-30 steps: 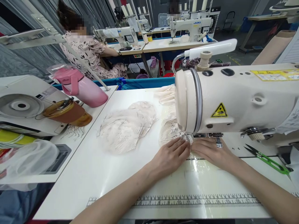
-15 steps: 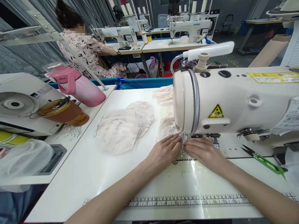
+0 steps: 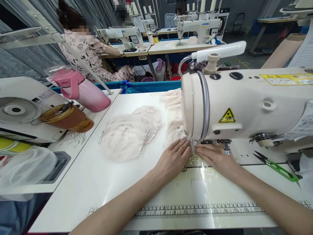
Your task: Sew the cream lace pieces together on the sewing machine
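Observation:
A white sewing machine (image 3: 227, 104) stands over the work on the right. Under its head lies cream lace fabric (image 3: 174, 133), partly hidden by the machine and my fingers. My left hand (image 3: 174, 155) rests flat on the fabric's near edge, left of the needle area, fingers stretched out. On the other side, my right hand (image 3: 217, 156) lies low with outstretched fingers pointing at a narrow lace strip (image 3: 194, 146). The strip shows between the two hands; the needle itself is hidden. Several cream lace pieces (image 3: 127, 135) are spread on the table to the left.
Green thread snips (image 3: 278, 168) lie at the right. A printed ruler scale (image 3: 195, 211) runs along the table's front. To the left are a pink bottle (image 3: 81, 89), a brown cup (image 3: 67, 117) and another machine (image 3: 22, 107). Beyond, a person (image 3: 85, 52) sits at a sewing machine.
My right hand has shifted slightly right, and the gap between my hands is a little wider, showing more of the lace strip. My left hand has barely moved.

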A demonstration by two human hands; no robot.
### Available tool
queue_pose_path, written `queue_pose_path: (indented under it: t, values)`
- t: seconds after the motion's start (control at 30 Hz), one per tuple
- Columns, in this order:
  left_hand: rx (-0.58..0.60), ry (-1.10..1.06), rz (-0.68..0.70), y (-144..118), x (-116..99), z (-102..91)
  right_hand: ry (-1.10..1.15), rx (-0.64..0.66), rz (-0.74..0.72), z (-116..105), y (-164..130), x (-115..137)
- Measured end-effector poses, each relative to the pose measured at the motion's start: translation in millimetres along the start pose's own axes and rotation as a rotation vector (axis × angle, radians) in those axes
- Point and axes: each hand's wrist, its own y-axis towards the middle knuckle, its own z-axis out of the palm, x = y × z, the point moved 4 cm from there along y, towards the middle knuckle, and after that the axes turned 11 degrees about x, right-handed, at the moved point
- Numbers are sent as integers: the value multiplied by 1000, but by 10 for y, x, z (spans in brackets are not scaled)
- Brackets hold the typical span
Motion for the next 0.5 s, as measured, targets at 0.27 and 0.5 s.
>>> queue_pose_path:
  t: [0.27,0.5]
  values:
    - [38,29,-17,-12,-36,-7,-104,-39,129,-78,26,-24]
    - [59,30,-38,-11,-38,-11,-91,41,258,-19,-48,-130]
